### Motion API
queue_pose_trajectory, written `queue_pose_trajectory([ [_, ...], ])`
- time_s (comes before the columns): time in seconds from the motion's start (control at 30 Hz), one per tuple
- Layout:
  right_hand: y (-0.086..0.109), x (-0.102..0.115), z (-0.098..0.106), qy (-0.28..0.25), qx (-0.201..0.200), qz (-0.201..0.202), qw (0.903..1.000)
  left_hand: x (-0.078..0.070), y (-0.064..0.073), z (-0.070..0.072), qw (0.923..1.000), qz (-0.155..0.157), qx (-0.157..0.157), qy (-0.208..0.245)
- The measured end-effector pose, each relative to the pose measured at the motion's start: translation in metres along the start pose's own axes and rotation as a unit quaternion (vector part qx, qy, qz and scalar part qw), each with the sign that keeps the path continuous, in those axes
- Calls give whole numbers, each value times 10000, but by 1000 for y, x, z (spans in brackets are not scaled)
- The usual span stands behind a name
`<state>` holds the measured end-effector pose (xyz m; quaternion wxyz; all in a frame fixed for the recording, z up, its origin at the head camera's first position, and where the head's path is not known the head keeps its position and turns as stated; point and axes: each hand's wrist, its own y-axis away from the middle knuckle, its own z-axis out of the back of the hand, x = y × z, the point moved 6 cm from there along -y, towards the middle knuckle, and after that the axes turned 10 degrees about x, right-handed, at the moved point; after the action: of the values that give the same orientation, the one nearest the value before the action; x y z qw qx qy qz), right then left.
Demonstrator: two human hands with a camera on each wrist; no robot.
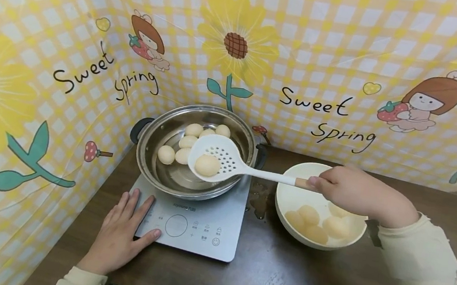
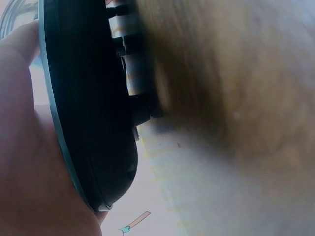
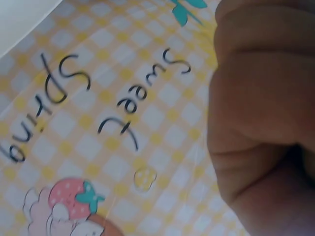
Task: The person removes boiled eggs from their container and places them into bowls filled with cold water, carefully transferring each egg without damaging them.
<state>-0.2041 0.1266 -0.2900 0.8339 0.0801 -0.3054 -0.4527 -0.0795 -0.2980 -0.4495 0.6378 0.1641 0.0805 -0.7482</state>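
In the head view my right hand (image 1: pixel 348 189) grips the wooden handle end of a white skimmer (image 1: pixel 271 176), a slotted ladle. One egg (image 1: pixel 207 165) lies in its perforated scoop, over the front right part of a steel pot (image 1: pixel 150 178). Several pale eggs (image 1: pixel 166 154) sit inside the pot, some partly hidden by the scoop. My left hand (image 1: pixel 121 232) rests with fingers spread on the front left corner of the induction cooktop (image 1: pixel 223 245) under the pot. The right wrist view shows only the curled fingers (image 3: pixel 266 98) close up.
A white bowl (image 1: pixel 282 197) with several tan eggs (image 1: pixel 310 216) stands right of the cooktop, beneath my right forearm. Water drops (image 1: pixel 259 204) wet the dark table (image 1: pixel 279 284) between them. A yellow checked cloth (image 1: pixel 331 55) hangs close behind and at the left.
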Motion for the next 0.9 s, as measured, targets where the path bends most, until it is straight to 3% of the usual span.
queue_pose_trajectory([
  [0.4, 40, -48, 6, -155, -238, -525, 9982, -1, 0, 0, 9998, 25, 139, 107],
  [0.9, 92, -120, -13, -18, -536, -1140, 9920, -1, -2, -1, 9999, -1, 143, -37],
])
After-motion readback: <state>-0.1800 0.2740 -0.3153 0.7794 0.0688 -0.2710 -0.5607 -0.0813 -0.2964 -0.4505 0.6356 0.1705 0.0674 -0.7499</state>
